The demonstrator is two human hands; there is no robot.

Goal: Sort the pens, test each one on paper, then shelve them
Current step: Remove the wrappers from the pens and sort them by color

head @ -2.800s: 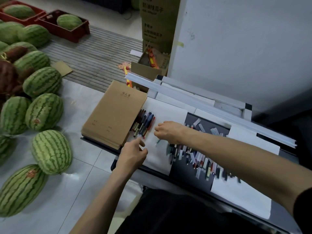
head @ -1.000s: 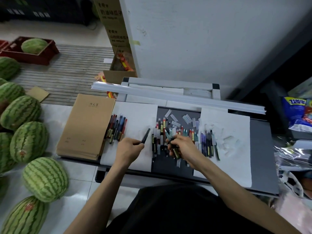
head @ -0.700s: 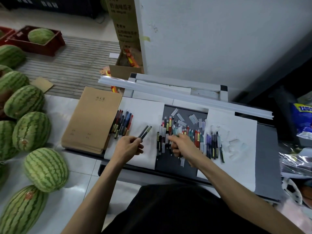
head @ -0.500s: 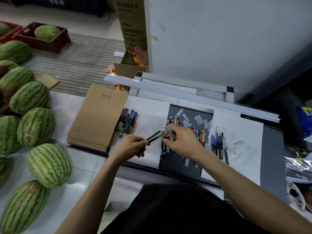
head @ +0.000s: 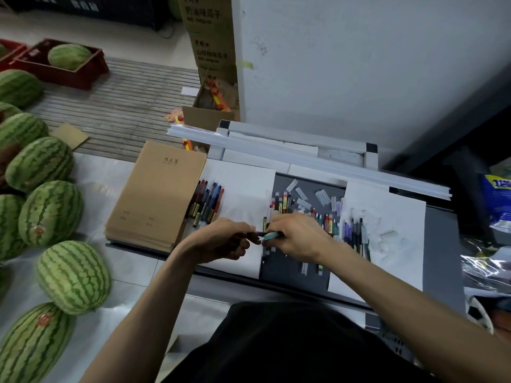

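While the left hand (head: 221, 240) grips dark pens (head: 250, 234) near the bench (head: 442, 258) front edge, the right hand (head: 300, 239) pinches a teal pen (head: 272, 235), apparently bunching them together.

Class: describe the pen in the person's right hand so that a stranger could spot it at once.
Find the grey table with brown notebooks at its left end. Over the right edge of the white sheet beside them, the right hand pinches the teal pen. It alone is pale teal, against the left hand's dark pens.
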